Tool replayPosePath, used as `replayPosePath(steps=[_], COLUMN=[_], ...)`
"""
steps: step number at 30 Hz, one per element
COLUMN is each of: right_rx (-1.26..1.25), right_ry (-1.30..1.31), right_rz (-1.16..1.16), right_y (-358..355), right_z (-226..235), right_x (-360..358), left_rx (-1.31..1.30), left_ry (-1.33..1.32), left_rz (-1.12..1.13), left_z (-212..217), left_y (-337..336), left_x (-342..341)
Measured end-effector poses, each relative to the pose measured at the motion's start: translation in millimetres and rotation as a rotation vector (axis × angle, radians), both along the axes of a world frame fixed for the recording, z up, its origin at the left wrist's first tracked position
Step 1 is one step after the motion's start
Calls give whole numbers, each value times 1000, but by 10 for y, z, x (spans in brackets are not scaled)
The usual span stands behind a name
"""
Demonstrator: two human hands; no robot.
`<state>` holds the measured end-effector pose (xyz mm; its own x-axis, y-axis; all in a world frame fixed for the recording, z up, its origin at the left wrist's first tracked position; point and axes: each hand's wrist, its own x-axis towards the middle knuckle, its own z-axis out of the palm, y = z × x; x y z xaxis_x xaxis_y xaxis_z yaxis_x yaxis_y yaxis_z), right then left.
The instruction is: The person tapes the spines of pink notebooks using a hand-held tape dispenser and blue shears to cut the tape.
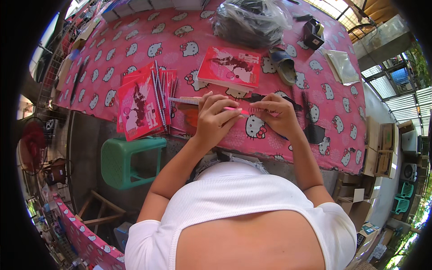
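My left hand (pixel 217 118) is closed around a thin notebook (pixel 183 101), seen nearly edge-on, with a pink edge showing at my fingertips. My right hand (pixel 276 113) pinches a thin dark spiral binding coil (pixel 257 110) at the notebook's right end. How far the coil runs through the holes is too small to tell. Left of my hands lies a fanned pile of red spiral notebooks (pixel 140 108) with pink cartoon covers. Beyond my hands sits a stack of similar red-covered booklets (pixel 231 67). Several dark coils (pixel 309 108) lie right of my right hand.
A plastic bag (pixel 252 22) of dark material sits at the far side of the pink patterned table (pixel 180 49). Near it are a blue-and-olive shoe-like object (pixel 283 65), a black tape dispenser (pixel 313 34) and clear plastic sleeves (pixel 342 66). A green stool (pixel 119 163) stands at lower left.
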<state>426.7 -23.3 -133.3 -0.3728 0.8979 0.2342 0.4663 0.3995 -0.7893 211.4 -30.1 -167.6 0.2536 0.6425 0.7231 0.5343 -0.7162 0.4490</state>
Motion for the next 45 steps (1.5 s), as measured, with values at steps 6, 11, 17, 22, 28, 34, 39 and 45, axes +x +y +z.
replayPosePath(steps=[6, 11, 17, 22, 28, 34, 39, 45], right_rx=[-80, 2, -32, 153, -68, 149, 116, 153], right_ry=[41, -48, -54, -15, 160, -79, -199, -242], right_rz=[187, 163, -125, -64, -201, -136, -46, -83], right_y=[58, 53, -40, -18, -2, -41, -29, -71], right_z=[-1, 1, -2, -136, -384, -97, -117, -64], right_x=[-24, 8, -172, -165, -199, -198, -170, -271], left_rx=[8, 5, -101, -44, -60, -60, -64, -100], left_ry=[17, 17, 37, 56, 38, 31, 37, 9], left_rz=[-32, 89, 192, 179, 161, 166, 153, 166], left_z=[-174, -13, 76, 0, -14, -28, -21, -56], left_y=[-101, -39, 120, 83, 83, 55, 29, 3], left_x=[-62, 17, 36, 2, -13, -28, -31, -14])
